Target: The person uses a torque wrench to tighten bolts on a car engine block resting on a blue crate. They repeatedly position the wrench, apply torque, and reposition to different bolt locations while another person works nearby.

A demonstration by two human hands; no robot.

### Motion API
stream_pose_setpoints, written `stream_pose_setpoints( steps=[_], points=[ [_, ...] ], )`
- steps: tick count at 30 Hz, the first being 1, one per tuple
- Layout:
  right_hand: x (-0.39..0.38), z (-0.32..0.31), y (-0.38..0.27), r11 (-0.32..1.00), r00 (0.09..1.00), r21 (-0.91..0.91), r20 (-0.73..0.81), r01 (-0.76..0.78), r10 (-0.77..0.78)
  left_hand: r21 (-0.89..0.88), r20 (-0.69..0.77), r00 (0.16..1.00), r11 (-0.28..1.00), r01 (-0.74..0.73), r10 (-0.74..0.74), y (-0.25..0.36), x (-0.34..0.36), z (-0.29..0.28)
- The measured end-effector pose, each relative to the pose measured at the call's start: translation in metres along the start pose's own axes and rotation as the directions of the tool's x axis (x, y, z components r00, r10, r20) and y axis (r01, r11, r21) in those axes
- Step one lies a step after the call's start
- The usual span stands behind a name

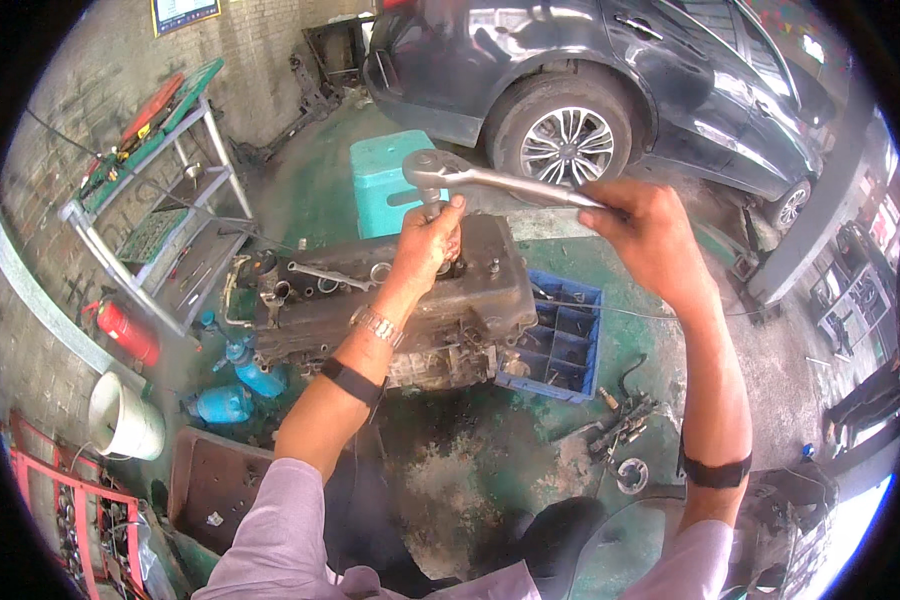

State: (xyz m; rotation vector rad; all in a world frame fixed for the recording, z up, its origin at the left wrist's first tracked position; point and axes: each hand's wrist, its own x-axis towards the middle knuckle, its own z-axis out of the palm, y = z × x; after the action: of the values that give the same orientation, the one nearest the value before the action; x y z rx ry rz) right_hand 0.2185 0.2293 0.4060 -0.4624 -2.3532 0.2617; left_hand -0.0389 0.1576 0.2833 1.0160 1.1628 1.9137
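A long steel ratchet wrench (515, 183) lies nearly level above a dirty brown engine (485, 290). My right hand (642, 228) is closed around the end of its handle. Below the ratchet head, my left hand (430, 245) wraps the upright extension bar (430, 204), thumb pointing up at the head. The bar's lower end is hidden by that hand, so I cannot tell what it sits on. On the engine's top, left of my left hand, rests a combination spanner (327, 276) beside several round openings.
A blue divided crate (595, 345) stands right of the engine, a turquoise box-like stool (370, 185) behind it. Blue bottles (222, 404), a white bucket (127, 418) and a fire extinguisher (127, 333) are at left. Loose metal parts (630, 430) lie right. A dark car (460, 65) fills the back.
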Motion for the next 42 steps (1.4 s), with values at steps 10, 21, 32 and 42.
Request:
stream_pose_setpoints(
  steps=[10,21,32,42],
  points=[
    [0.016,0.011,0.018,0.997,0.997,-0.051,0.06,-0.055,0.058,-0.059,0.014,0.999,0.998,-0.037,0.037,-0.027,0.023,0.003],
    [0.018,0.015,0.03,0.997,0.993,-0.03,0.095,-0.073,0.076,-0.06,0.018,1.0,0.998,-0.011,0.012,-0.036,0.026,0.006],
    [0.045,0.028,0.08,0.992,0.989,-0.099,0.123,-0.074,0.086,0.002,0.015,1.0,1.0,0.002,-0.002,-0.039,0.026,0.009],
    [0.074,0.076,0.115,0.991,0.99,-0.021,0.055,-0.132,0.133,0.149,0.003,0.999,0.988,-0.05,0.05,-0.045,0.017,0.015]
  ],
)
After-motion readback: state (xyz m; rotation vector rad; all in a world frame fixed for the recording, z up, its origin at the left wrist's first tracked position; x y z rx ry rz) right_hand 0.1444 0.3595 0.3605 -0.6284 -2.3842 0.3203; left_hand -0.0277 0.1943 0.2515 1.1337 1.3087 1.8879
